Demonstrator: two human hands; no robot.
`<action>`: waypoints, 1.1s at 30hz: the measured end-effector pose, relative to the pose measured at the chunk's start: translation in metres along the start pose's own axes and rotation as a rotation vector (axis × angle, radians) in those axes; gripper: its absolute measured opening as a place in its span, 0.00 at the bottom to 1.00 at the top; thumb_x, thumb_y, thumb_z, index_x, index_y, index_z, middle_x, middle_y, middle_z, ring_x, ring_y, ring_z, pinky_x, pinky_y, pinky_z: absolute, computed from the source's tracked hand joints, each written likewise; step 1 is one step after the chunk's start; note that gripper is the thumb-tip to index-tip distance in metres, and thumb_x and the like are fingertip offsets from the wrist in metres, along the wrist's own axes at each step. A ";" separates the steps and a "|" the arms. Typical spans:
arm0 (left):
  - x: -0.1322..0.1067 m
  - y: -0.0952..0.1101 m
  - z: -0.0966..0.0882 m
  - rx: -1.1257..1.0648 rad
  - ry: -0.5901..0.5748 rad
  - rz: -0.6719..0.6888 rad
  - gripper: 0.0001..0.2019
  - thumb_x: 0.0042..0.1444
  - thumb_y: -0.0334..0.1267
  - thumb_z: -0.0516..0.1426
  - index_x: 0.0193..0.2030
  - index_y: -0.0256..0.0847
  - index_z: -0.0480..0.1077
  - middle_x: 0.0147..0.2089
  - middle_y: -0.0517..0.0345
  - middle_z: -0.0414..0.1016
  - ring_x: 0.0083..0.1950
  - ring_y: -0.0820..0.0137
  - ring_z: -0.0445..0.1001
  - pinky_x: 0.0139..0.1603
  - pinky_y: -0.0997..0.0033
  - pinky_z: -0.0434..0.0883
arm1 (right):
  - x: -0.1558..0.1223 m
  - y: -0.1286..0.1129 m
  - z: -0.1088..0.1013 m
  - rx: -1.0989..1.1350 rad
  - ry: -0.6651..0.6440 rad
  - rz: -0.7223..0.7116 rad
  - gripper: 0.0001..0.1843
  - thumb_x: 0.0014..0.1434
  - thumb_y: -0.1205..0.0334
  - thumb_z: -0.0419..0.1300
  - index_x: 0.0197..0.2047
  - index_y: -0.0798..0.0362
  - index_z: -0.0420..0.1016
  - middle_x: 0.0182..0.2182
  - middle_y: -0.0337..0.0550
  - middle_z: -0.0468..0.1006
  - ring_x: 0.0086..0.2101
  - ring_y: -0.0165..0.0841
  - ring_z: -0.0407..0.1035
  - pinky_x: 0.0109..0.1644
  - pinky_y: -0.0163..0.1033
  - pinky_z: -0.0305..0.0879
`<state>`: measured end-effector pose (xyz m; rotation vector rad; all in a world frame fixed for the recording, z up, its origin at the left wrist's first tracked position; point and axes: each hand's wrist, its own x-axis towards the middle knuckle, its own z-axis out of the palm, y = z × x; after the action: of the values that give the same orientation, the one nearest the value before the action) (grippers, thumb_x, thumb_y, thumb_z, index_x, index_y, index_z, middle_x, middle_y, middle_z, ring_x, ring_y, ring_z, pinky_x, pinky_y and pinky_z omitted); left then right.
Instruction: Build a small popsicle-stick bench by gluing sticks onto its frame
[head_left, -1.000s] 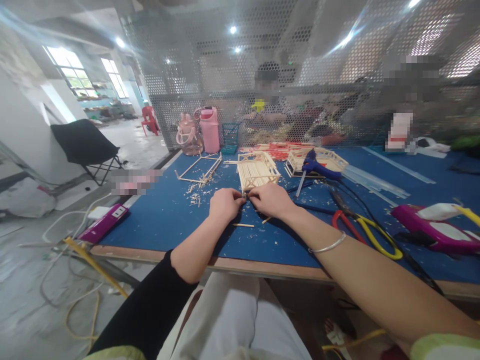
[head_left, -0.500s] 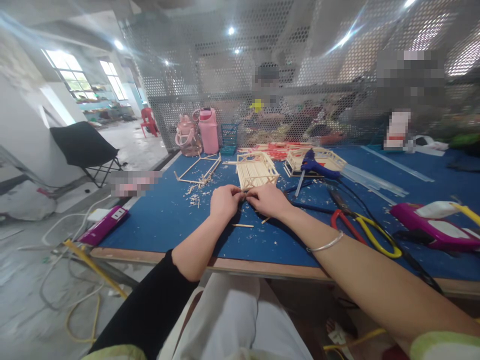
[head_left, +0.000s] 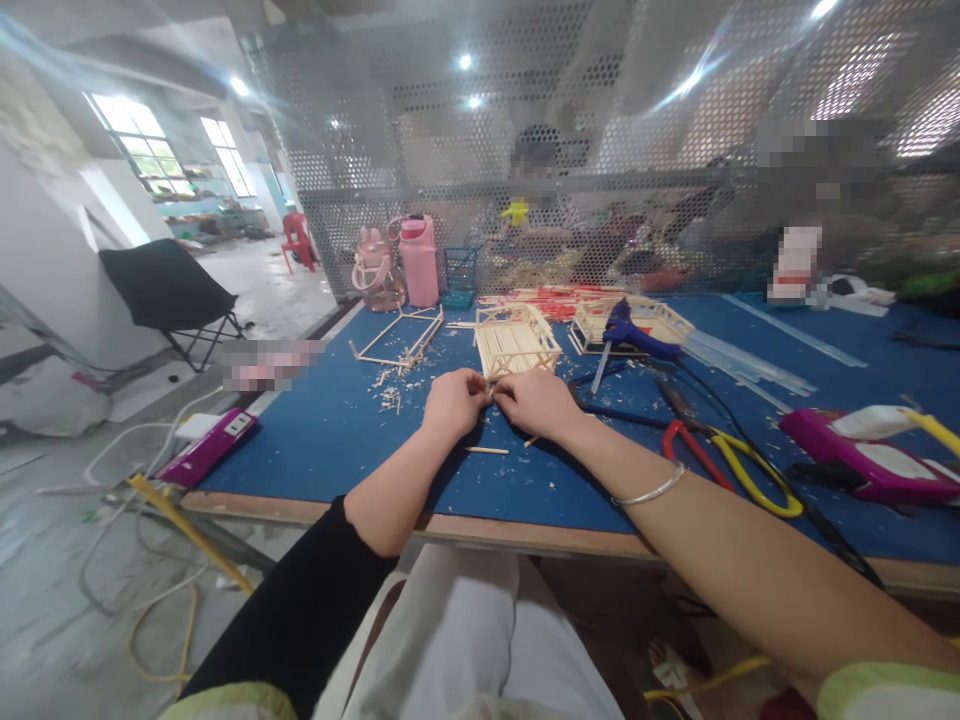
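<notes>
My left hand [head_left: 454, 404] and my right hand [head_left: 538, 402] meet at the near side of a small railed frame of pale wooden sticks [head_left: 513, 345]. Thumbs and fingertips of both are pinched together, almost touching each other. Whatever lies between them is too small and too covered to make out. The stick frame rests on the blue tabletop just beyond my fingers, its floor a row of parallel sticks. Closer to me lies a short loose stick [head_left: 487, 450]. An open outline of sticks [head_left: 397, 338] lies to the left among shavings.
A blue glue gun [head_left: 637, 338] rests by a second stick frame [head_left: 660, 318] at the right. Nearer are pliers with red and yellow handles [head_left: 739, 465] and a magenta tool [head_left: 862, 455]. Pink bottles [head_left: 418, 265] stand before a perforated metal screen [head_left: 435, 150]; people sit behind it.
The stick frame has shifted very slightly to the right. Both hands keep their pinch, with only tiny finger movements.
</notes>
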<state>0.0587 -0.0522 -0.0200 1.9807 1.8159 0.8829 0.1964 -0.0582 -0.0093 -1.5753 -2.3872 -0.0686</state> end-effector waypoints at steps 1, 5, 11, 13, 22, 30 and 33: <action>0.000 0.000 0.000 0.005 0.003 -0.004 0.06 0.45 0.34 0.62 0.33 0.40 0.75 0.34 0.55 0.79 0.36 0.68 0.75 0.39 0.71 0.67 | 0.000 0.000 0.000 -0.018 0.003 -0.003 0.16 0.58 0.60 0.50 0.39 0.50 0.79 0.36 0.47 0.81 0.38 0.37 0.74 0.39 0.37 0.65; 0.000 0.001 0.002 0.009 0.007 -0.024 0.06 0.46 0.34 0.62 0.33 0.40 0.74 0.34 0.55 0.79 0.36 0.68 0.75 0.38 0.71 0.67 | 0.000 -0.001 0.001 -0.053 0.013 -0.012 0.16 0.58 0.61 0.49 0.39 0.51 0.79 0.36 0.50 0.81 0.38 0.39 0.74 0.39 0.39 0.65; 0.000 0.002 0.004 -0.055 0.039 -0.028 0.06 0.45 0.33 0.62 0.33 0.39 0.73 0.35 0.54 0.79 0.37 0.68 0.74 0.40 0.70 0.67 | 0.001 0.000 0.003 -0.015 0.036 -0.028 0.16 0.59 0.61 0.49 0.39 0.53 0.78 0.36 0.50 0.81 0.37 0.39 0.74 0.38 0.38 0.64; 0.000 0.002 0.004 -0.136 0.052 -0.012 0.06 0.45 0.31 0.62 0.32 0.38 0.73 0.33 0.55 0.78 0.35 0.69 0.74 0.39 0.71 0.67 | 0.001 0.001 0.002 0.034 0.053 -0.018 0.16 0.59 0.61 0.49 0.38 0.52 0.77 0.36 0.49 0.81 0.37 0.38 0.73 0.38 0.37 0.63; 0.001 0.003 0.009 -0.774 0.087 -0.018 0.07 0.42 0.30 0.61 0.30 0.38 0.68 0.24 0.65 0.69 0.25 0.77 0.67 0.31 0.75 0.66 | 0.000 0.005 -0.004 0.271 0.266 0.023 0.13 0.55 0.61 0.52 0.37 0.52 0.76 0.28 0.42 0.79 0.29 0.33 0.71 0.34 0.35 0.59; -0.006 0.013 0.002 -0.994 -0.003 -0.128 0.10 0.41 0.26 0.61 0.29 0.38 0.65 0.22 0.67 0.68 0.25 0.76 0.72 0.29 0.76 0.68 | -0.001 0.009 -0.005 0.377 0.356 -0.044 0.15 0.57 0.58 0.50 0.37 0.50 0.77 0.31 0.41 0.80 0.30 0.32 0.71 0.36 0.34 0.61; -0.008 0.012 0.003 -0.980 -0.039 -0.120 0.10 0.40 0.24 0.61 0.28 0.37 0.65 0.20 0.67 0.68 0.24 0.75 0.72 0.28 0.76 0.67 | 0.000 0.016 -0.010 0.331 0.517 -0.033 0.14 0.54 0.61 0.50 0.36 0.53 0.77 0.31 0.45 0.78 0.34 0.35 0.70 0.40 0.36 0.62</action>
<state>0.0696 -0.0611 -0.0171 1.2250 1.0928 1.3295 0.2131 -0.0538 -0.0021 -1.1907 -1.9061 -0.0725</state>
